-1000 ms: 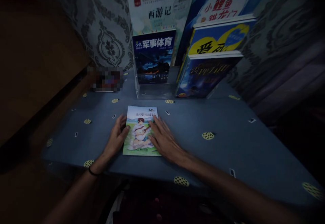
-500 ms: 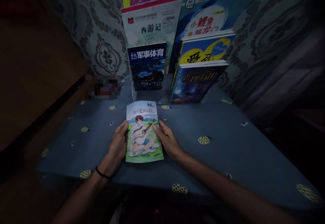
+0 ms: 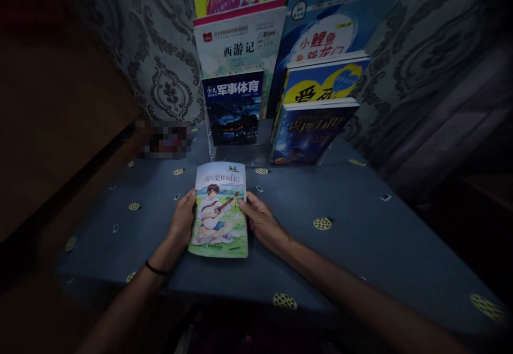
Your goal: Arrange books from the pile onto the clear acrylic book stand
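A thin paperback book (image 3: 218, 212) is held up between both hands above the near part of the table, its cover facing me. The cover shows a seated figure playing a guitar on grass. My left hand (image 3: 182, 219) grips the book's left edge, with most fingers hidden behind it. On the right edge, my right hand (image 3: 262, 221) has its thumb over the cover and its fingers behind. A dark band (image 3: 157, 268) circles my left wrist.
Behind the book, a clear stand (image 3: 236, 154) bears several books in tiers, among them a dark blue military book (image 3: 233, 110) and a blue-and-gold book (image 3: 312, 132). A blurred-out item (image 3: 163, 140) lies at the back left of the blue tablecloth (image 3: 296, 252). Patterned wallpaper (image 3: 170, 84) rises behind.
The book has shifted a little to the left and tilted slightly, with both hands still on it. The stand and its books appear marginally lower in view.
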`<state>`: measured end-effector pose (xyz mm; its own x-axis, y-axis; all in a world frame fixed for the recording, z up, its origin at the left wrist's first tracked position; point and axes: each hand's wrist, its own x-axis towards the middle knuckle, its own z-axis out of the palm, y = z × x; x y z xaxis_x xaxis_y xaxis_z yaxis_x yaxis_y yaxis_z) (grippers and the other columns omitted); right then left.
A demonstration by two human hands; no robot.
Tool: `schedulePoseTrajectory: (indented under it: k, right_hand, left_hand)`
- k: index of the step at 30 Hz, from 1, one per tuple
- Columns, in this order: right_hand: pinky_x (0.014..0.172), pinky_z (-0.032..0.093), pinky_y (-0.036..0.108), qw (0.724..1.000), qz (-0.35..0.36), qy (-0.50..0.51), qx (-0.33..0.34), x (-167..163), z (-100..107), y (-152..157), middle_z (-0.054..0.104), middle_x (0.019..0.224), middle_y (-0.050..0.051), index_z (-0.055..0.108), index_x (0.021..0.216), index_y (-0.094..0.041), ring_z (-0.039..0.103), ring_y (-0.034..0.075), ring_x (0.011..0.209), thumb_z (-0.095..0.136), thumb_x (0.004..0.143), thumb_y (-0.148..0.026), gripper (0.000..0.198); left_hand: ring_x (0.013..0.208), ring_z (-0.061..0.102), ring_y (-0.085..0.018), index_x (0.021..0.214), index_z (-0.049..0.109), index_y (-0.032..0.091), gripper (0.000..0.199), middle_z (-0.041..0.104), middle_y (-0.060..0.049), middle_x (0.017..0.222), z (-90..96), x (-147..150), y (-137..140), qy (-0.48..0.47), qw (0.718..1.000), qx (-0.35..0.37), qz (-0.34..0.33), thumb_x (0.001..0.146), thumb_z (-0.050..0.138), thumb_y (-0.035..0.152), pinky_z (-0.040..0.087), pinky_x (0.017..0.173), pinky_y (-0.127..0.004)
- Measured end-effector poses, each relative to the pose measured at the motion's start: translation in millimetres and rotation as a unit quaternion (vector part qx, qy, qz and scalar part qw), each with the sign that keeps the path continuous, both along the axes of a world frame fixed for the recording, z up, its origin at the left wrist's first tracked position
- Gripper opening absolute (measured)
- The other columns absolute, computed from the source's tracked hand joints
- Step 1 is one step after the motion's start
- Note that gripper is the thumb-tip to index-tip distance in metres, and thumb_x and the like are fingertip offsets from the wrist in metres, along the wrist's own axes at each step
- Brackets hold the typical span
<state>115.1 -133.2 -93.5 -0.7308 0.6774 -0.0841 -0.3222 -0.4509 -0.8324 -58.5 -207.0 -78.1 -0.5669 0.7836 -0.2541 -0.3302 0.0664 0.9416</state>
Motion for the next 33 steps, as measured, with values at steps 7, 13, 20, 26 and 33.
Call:
schedulePoseTrajectory:
  k: [7, 13, 20, 26, 33]
  right_hand:
    - [0.068, 0.057, 0.030, 0.995, 0.021, -0.086, 0.053, -14, -11, 4, 0.076, 0.080, 0.003, 0.061, 0.089, -0.020, 0.074, 0.019, 0.075, 0.076, 0.080, -0.047, 0.032]
    - [0.069, 0.060, 0.028, 0.991, 0.022, -0.133, -0.002, -19, -10, 10, 0.076, 0.081, 0.005, 0.064, 0.085, -0.017, 0.072, 0.015, 0.071, 0.062, 0.093, -0.026, 0.012]
    - [0.065, 0.061, 0.025, 0.992, -0.013, -0.129, 0.004, -10, -11, 15, 0.073, 0.079, 0.004, 0.068, 0.094, -0.017, 0.069, 0.012, 0.062, 0.051, 0.097, -0.019, 0.017]
    - [0.054, 0.059, 0.022, 0.980, -0.046, -0.186, 0.062, -6, -9, 20, 0.065, 0.064, -0.002, 0.068, 0.101, -0.016, 0.066, 0.011, 0.053, 0.047, 0.094, -0.008, 0.023]
    - [0.054, 0.060, 0.021, 0.983, -0.044, -0.167, 0.065, -5, -9, 20, 0.066, 0.065, -0.001, 0.069, 0.104, -0.015, 0.066, 0.009, 0.052, 0.047, 0.093, -0.006, 0.026]
  left_hand:
    - [0.111, 0.061, -0.029, 0.123, 0.060, 0.013, 0.043, 0.067, -0.013, 0.118, -5.4, -44, -13, 0.511, 0.856, -0.058, -0.058, 0.089, 0.052, 0.039, 0.047, 0.101, -0.046]
    - [0.123, 0.053, -0.031, 0.130, 0.057, 0.016, 0.037, 0.055, -0.017, 0.134, -5.5, -15, -25, 0.697, 0.700, -0.083, -0.134, 0.098, 0.046, 0.030, 0.046, 0.103, -0.050]
    - [0.121, 0.057, -0.033, 0.127, 0.057, 0.016, 0.043, 0.057, -0.017, 0.133, 14.6, 37, -27, 0.740, 0.623, -0.148, -0.205, 0.097, 0.053, 0.047, 0.054, 0.093, -0.044]
    - [0.114, 0.061, -0.037, 0.117, 0.061, 0.009, 0.059, 0.055, -0.025, 0.134, 29.8, 60, -14, 0.770, 0.536, -0.246, -0.244, 0.087, 0.065, 0.059, 0.057, 0.082, -0.043]
    - [0.104, 0.066, -0.034, 0.111, 0.064, 0.008, 0.034, 0.062, -0.023, 0.119, 40.1, 73, -5, 0.766, 0.518, -0.277, -0.259, 0.091, 0.061, 0.035, 0.056, 0.077, -0.040]
